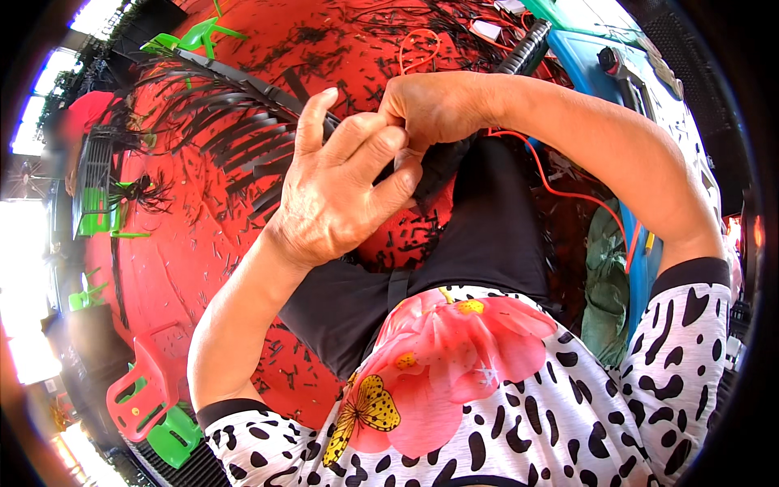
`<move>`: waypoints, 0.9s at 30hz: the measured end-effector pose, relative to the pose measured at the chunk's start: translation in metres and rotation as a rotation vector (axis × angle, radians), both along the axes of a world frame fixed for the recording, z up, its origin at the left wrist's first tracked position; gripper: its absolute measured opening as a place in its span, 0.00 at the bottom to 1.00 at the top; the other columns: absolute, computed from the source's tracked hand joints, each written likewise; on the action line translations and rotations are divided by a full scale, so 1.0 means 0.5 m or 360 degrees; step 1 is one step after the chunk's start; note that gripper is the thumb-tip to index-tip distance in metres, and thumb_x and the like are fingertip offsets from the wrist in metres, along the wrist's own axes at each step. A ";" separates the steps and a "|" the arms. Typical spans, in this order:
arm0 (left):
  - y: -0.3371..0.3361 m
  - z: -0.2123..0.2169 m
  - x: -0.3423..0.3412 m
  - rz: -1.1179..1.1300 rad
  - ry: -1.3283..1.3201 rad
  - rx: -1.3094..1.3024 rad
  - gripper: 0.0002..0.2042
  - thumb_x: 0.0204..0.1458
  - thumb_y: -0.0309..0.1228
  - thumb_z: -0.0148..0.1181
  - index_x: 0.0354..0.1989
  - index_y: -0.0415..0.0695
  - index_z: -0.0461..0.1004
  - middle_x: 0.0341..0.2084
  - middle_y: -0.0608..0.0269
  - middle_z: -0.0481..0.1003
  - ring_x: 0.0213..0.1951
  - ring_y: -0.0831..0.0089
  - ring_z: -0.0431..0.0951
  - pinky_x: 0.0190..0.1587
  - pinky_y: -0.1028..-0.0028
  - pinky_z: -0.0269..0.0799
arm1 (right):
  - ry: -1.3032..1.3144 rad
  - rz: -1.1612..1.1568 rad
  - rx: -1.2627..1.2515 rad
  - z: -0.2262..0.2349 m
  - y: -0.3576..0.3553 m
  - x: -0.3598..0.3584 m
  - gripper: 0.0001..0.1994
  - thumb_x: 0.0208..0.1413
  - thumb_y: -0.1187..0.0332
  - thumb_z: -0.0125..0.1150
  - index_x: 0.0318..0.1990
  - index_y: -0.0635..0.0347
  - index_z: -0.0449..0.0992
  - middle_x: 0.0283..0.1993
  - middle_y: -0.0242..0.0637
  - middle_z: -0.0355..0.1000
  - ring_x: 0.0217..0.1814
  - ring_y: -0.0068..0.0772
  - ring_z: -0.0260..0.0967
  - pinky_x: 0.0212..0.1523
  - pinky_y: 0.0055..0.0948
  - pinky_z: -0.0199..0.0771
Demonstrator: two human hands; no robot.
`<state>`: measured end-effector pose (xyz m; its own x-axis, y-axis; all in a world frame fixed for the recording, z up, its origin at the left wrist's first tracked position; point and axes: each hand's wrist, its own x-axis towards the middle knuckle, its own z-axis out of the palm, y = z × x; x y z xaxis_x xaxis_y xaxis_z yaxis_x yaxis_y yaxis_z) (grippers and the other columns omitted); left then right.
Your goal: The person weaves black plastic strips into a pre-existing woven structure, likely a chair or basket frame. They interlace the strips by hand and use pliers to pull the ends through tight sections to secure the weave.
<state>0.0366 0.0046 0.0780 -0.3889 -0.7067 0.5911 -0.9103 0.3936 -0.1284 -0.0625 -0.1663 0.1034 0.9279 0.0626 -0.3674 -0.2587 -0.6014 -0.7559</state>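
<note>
My left hand (pixel 333 187) and my right hand (pixel 434 114) meet above my lap. The left is closed, its fingers bent in against the right hand, with only the little finger raised. The right is curled with its fingertips pressed together. Whatever they pinch is hidden behind the knuckles. Just beyond and below them lies a long black frond-like piece (pixel 243 85), a stiff spine with many thin flat strips fanning from it. It passes behind both hands, and a black ribbed length (pixel 527 49) shows at the upper right.
Black scraps (pixel 312 36) litter the red floor (pixel 174 276). A blue table (pixel 580 61) stands at the right, with a black-handled tool (pixel 625 73) on it. An orange cord (pixel 560 188) runs beside my leg. Red (pixel 146 390) and green chairs (pixel 174 438) stand left; another person (pixel 89 114) sits farther off.
</note>
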 end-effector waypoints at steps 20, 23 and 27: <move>-0.014 -0.047 -0.028 0.0197 0.0199 -0.0124 0.19 0.29 0.31 0.70 0.37 0.53 0.82 0.45 0.65 0.70 0.49 0.60 0.69 0.54 0.55 0.61 | -0.0363 -0.0142 0.0180 -0.021 -0.033 -0.012 0.08 0.47 0.69 0.67 0.31 0.64 0.78 0.24 0.32 0.75 0.27 0.21 0.67 0.29 0.28 0.66; -0.007 -0.053 -0.028 0.0286 0.0252 -0.0035 0.22 0.29 0.31 0.71 0.40 0.55 0.81 0.49 0.63 0.72 0.55 0.60 0.69 0.55 0.53 0.59 | -0.1250 -0.0389 -0.0251 -0.056 -0.020 -0.035 0.07 0.50 0.70 0.63 0.34 0.65 0.76 0.28 0.38 0.76 0.30 0.31 0.73 0.32 0.31 0.71; -0.003 -0.049 -0.030 0.0337 0.0271 0.0063 0.22 0.31 0.30 0.73 0.41 0.57 0.80 0.47 0.67 0.75 0.57 0.67 0.71 0.59 0.50 0.53 | -0.2001 -0.0510 -0.0919 -0.102 -0.003 -0.121 0.18 0.48 0.58 0.66 0.42 0.58 0.74 0.36 0.40 0.74 0.41 0.45 0.72 0.45 0.41 0.70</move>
<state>0.0217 0.0029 0.0535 -0.1274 -0.7854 0.6057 -0.9799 0.1940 0.0454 -0.1230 -0.1678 0.0522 0.5958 -0.0820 0.7989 0.2093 -0.9446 -0.2530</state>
